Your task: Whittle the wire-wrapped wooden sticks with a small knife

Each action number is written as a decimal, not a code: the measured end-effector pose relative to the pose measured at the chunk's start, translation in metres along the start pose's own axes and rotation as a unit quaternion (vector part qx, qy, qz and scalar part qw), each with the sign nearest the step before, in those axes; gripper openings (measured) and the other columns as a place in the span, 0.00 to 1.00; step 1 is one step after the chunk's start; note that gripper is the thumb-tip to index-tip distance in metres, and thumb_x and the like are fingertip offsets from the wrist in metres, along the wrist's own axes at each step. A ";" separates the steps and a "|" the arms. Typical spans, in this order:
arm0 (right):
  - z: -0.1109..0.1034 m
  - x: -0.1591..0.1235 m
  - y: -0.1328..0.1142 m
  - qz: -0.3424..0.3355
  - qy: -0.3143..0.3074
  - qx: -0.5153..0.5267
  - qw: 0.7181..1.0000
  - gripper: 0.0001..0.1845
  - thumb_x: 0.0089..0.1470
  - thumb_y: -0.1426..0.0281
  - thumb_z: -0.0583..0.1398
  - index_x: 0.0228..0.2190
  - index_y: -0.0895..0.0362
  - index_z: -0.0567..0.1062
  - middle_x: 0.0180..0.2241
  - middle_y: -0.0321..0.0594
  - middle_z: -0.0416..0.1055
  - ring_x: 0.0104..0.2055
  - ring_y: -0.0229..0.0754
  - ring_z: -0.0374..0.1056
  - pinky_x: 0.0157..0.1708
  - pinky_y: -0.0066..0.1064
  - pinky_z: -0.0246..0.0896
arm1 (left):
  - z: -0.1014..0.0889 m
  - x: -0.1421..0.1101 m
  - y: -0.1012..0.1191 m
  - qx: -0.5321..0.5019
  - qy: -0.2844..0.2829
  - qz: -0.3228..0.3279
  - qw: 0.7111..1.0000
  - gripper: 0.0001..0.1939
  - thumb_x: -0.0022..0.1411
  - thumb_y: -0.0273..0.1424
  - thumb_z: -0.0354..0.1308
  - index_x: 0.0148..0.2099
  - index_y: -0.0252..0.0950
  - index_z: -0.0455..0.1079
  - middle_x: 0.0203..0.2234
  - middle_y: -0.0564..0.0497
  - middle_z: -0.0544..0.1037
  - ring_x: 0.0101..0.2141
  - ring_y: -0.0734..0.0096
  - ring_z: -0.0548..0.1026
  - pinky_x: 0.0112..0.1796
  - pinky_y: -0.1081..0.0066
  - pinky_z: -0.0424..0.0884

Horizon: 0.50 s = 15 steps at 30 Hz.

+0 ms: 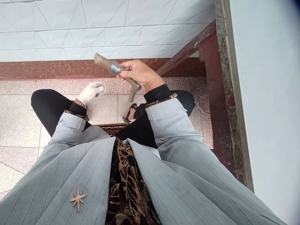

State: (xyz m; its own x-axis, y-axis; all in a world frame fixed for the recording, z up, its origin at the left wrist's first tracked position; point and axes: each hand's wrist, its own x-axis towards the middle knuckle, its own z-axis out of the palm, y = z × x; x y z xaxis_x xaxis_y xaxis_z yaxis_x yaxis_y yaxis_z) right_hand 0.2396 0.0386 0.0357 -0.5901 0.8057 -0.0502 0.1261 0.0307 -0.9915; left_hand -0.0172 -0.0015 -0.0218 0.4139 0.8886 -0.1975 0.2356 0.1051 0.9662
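Silvery wire (115, 67) around a stick (103, 61), right grip (140, 73) clasping the stick, gloved left grip (90, 93), hold unclear

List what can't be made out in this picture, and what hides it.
In the head view:
- Stick: a middle stretch, hidden by the right hand.
- Gloved left hand: whether it holds anything; its own curled fingers block the view.
- Wicker piece: mostly covered by the jacket and legs.
- White surface: cut off by the right edge.
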 end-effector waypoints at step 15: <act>-0.008 0.001 0.003 -0.040 0.110 0.001 0.993 0.19 0.50 0.47 0.62 0.37 0.44 0.71 0.48 0.40 0.76 0.47 0.50 0.70 0.45 0.41 0.70 | -0.018 0.015 -0.050 0.351 0.006 -0.106 0.930 0.11 0.45 0.22 0.59 0.33 0.37 0.76 0.26 0.50 0.76 0.35 0.61 0.76 0.39 0.69 0.68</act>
State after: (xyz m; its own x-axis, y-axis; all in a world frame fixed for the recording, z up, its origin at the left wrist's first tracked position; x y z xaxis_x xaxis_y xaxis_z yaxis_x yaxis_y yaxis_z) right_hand 0.2457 0.0443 0.0339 -0.4092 0.9107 0.0557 0.0839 0.0984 -0.9916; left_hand -0.0390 0.0147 -0.0702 0.2842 0.8864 -0.3654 0.8288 -0.0355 0.5584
